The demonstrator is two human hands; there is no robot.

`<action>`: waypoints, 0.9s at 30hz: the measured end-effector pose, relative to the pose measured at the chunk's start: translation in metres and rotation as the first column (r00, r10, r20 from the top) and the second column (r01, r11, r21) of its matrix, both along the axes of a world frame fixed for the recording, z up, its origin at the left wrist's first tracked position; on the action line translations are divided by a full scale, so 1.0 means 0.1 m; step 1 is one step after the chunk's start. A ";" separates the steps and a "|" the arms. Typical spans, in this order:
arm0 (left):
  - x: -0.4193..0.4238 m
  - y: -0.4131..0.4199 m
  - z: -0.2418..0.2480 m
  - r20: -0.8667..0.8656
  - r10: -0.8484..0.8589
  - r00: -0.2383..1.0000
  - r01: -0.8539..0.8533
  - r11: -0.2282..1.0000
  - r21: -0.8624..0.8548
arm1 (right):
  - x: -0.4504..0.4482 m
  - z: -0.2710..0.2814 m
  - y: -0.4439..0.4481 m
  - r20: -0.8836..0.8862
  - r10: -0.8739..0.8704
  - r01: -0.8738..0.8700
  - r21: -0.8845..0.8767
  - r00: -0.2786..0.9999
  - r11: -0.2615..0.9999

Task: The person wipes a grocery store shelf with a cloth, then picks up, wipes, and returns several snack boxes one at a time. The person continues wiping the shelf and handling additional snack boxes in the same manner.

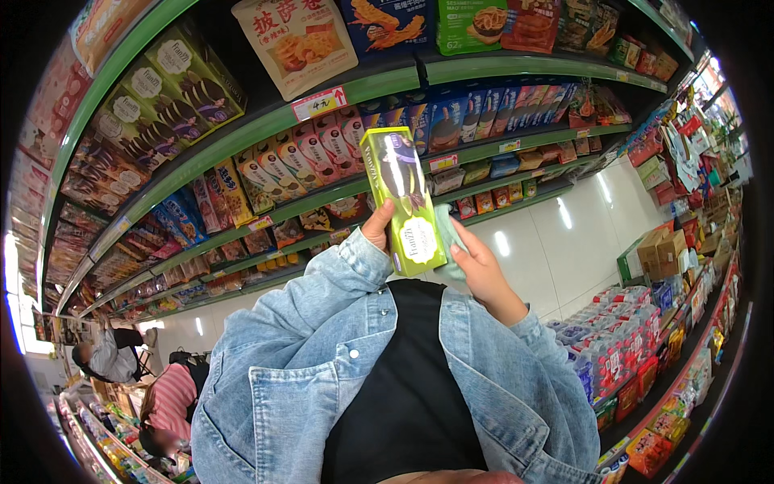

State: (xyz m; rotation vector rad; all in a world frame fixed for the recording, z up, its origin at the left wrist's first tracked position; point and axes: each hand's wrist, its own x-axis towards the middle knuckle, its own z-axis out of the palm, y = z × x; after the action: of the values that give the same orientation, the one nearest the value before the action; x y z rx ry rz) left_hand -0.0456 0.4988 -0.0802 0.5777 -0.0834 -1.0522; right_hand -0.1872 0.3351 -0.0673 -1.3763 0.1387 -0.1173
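Note:
A tall green Franzzi cookie box (pixel 406 202), printed with dark sandwich cookies, is held upright and slightly tilted in front of my chest. My left hand (pixel 378 227) grips its left edge near the lower half, the thumb resting on the front; the other fingers are hidden behind. On the other side, my right hand (pixel 481 266) pinches a pale green cloth (pixel 448 233) that lies against the box's right side. More boxes of the same green design (pixel 175 78) stand on the shelf at the upper left.
Green-edged shelves (pixel 363 85) full of packaged snacks curve ahead. A loose snack pouch (pixel 296 42) stands by the upper edge. Shrink-wrapped bottle packs (pixel 611 339) and cardboard boxes (pixel 662 251) are at right on the tiled floor (pixel 532 242). Two people, one in a striped top (pixel 172 396), are at lower left.

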 end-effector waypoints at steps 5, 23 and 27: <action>0.09 0.03 -0.11 -0.065 0.132 0.989 -0.131 0.991 0.024 | -0.21 -0.01 -0.05 -0.152 0.003 0.013 0.104 0.988 0.994; -0.10 0.20 -0.03 0.342 0.524 0.780 -0.520 0.847 -0.112 | 0.07 0.08 0.05 0.280 -0.094 0.283 -0.777 0.955 0.562; -0.12 0.15 -0.03 0.575 0.492 0.654 -0.568 0.821 -0.056 | 0.24 0.06 0.11 0.378 0.054 0.317 -0.838 0.924 0.445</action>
State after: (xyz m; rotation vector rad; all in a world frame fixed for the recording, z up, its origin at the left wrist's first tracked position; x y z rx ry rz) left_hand -0.0581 0.5138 -0.0831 0.9596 -0.3525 -0.2729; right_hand -0.1632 0.3462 -0.0610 -2.4042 -0.1620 -0.6635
